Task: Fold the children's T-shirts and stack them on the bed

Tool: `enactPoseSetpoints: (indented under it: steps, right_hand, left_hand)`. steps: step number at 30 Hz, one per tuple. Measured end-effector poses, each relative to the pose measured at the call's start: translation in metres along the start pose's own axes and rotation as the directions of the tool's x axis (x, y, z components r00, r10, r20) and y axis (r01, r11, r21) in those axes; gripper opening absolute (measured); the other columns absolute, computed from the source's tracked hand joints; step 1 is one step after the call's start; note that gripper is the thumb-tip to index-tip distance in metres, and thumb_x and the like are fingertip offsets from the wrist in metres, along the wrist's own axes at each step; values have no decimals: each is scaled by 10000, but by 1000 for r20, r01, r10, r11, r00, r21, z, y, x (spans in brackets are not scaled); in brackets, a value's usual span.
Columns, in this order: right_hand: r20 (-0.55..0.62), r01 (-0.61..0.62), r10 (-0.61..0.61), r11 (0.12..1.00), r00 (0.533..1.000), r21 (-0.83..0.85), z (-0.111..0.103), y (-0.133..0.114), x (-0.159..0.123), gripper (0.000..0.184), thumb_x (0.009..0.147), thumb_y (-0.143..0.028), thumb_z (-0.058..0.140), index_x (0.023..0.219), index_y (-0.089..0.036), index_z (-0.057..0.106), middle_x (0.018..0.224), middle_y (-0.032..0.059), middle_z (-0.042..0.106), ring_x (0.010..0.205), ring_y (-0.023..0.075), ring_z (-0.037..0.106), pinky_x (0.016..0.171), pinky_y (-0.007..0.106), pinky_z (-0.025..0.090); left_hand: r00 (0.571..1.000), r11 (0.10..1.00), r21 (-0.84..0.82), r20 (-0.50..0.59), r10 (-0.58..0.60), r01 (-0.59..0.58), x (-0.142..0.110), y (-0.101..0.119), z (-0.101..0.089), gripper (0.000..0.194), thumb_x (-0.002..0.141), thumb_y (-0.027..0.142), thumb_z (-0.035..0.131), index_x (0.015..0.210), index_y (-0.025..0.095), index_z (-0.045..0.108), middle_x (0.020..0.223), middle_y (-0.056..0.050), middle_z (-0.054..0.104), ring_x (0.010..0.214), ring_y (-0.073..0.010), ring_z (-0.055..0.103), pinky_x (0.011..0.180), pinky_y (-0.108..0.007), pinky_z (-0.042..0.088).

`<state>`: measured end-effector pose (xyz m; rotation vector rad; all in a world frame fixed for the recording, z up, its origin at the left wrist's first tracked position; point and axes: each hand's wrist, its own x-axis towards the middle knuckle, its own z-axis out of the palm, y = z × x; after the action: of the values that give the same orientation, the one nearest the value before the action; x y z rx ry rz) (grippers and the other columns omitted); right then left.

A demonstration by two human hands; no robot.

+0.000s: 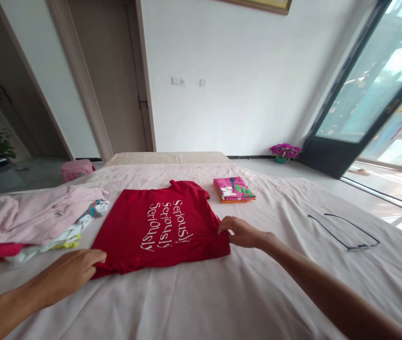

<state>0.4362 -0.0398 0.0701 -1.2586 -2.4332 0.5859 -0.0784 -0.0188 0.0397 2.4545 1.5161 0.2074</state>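
Note:
A red T-shirt (126, 222) with white "Seriously" lettering lies spread sideways on the pale bedsheet (193, 302), its neck toward the right. My left hand (76, 269) pinches the shirt's near left corner, fingers closed on the cloth. At the right side, near the sleeve, my right hand (241, 231) is closed on the shirt's edge between thumb and fingers. Just beyond the right hand sits a small stack of folded clothes (234, 190), pink with a print on top and orange beneath.
To the left is a heap of loose clothes (41, 212), pale pink on top. Eyeglasses (349, 236) lie on the sheet at right. A pink stool (77, 169) stands beyond the bed's left side, and purple flowers (285, 151) stand on the floor near the glass door (356, 104).

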Motion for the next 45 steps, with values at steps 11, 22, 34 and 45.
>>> enactPoseSetpoints:
  steps: [11,22,34,45]
  right_hand:
    - [-262,-364,403,913,877,186,-18,46,93,313,753,-107,516,951,-209,734,929,44,742,794,183,672,651,261,497]
    - [-322,-690,613,674,722,-263,6,85,188,328,924,-328,539,1193,-147,586,1246,211,591,1126,343,600,873,443,478]
    - [-371,-535,395,714,840,-451,7,68,158,275,995,-285,431,1225,-200,557,1258,140,553,1146,268,551,850,343,459]
    - [-204,-74,6,941,979,-331,19,11,-4,379,891,-99,449,1205,-241,606,1048,46,662,877,159,643,739,257,474]
  left_hand:
    - [997,951,-299,15,-73,74,89,11,-17,457,849,545,438,1019,214,701,1062,-77,742,1020,-254,672,906,-318,478]
    - [906,901,262,-341,-250,347,141,-10,66,617,944,460,357,1474,154,436,1537,-205,389,1420,-351,363,1149,-489,241]
    - [913,882,330,-342,-220,336,139,-12,65,613,955,486,343,1471,170,441,1518,-200,417,1401,-341,391,1130,-491,268]
    - [978,986,-167,-209,-25,-11,107,1,42,585,880,540,427,1301,174,604,1445,-115,532,1395,-279,409,1167,-429,298]
